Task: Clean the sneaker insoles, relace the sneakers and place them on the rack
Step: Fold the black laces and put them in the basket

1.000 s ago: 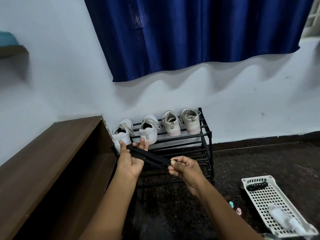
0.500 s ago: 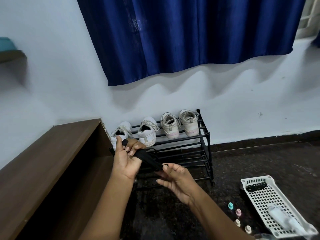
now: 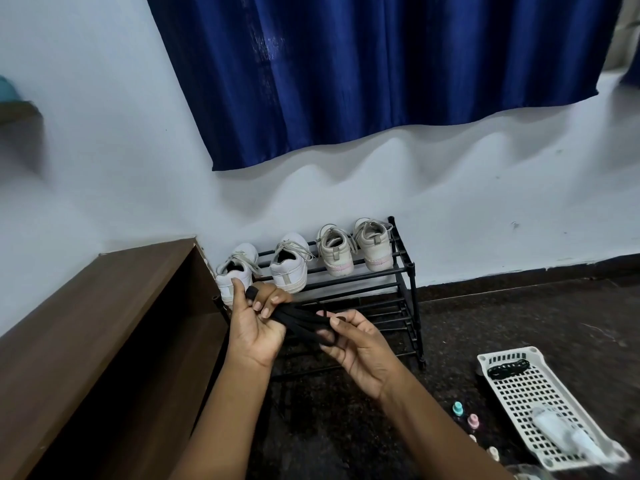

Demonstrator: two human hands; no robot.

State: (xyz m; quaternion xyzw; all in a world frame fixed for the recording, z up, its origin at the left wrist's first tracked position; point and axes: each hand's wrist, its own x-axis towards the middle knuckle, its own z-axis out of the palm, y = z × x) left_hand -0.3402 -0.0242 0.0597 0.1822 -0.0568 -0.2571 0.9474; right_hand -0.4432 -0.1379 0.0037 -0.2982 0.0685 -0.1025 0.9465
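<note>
A folded bundle of black shoelace (image 3: 300, 320) stretches between my two hands in front of the black shoe rack (image 3: 405, 271). My left hand (image 3: 254, 323) grips one end with its fingers curled over it. My right hand (image 3: 353, 341) pinches the other end, with loops of lace under its fingers. On the rack's top shelf stand a pair of white sneakers (image 3: 289, 265) at the left and a pair of beige sneakers (image 3: 353, 249) at the right, all laced, heels toward me.
A brown wooden bench (image 3: 90, 323) runs along the left. A white perforated tray (image 3: 547, 407) on the dark floor at lower right holds another black lace (image 3: 507, 368) and a clear bottle (image 3: 568, 434). Small coloured bottles (image 3: 465, 415) stand beside it. A blue curtain hangs above.
The lace, pulled out straight a second ago, is now gathered into folded loops. My hands have come closer together and my left fingers have curled over the bundle.
</note>
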